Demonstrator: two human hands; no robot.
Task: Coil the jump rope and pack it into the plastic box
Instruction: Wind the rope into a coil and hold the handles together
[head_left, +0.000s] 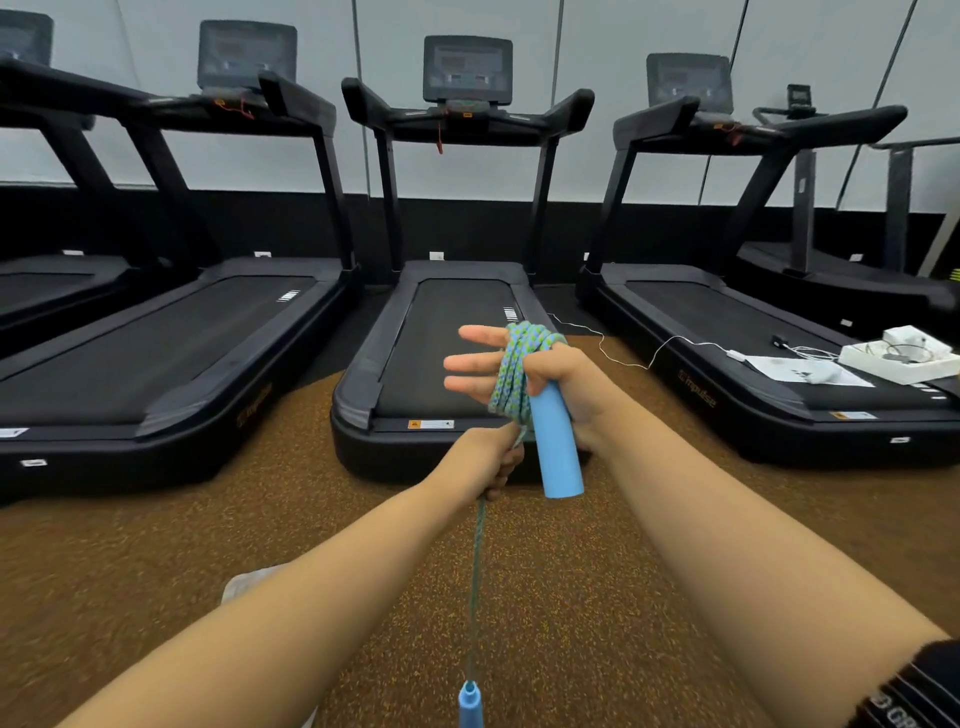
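Note:
The green-and-blue jump rope (514, 364) is wound in several loops around my right hand (569, 371), whose fingers point straight to the left. My right thumb holds one light blue handle (556, 447) against the palm, and the handle points down. Just below, my left hand (483, 457) grips the free strand (477, 561), which runs straight down to the second blue handle (470, 704) hanging at the bottom edge. A white open box (898, 358) holding small items sits on the right treadmill's deck.
Three black treadmills stand side by side ahead: left (156, 338), middle (447, 343), right (727, 332). A thin white cable (623, 358) trails across the floor to the right one, beside a paper sheet (800, 369). Brown speckled floor (208, 545) lies underfoot.

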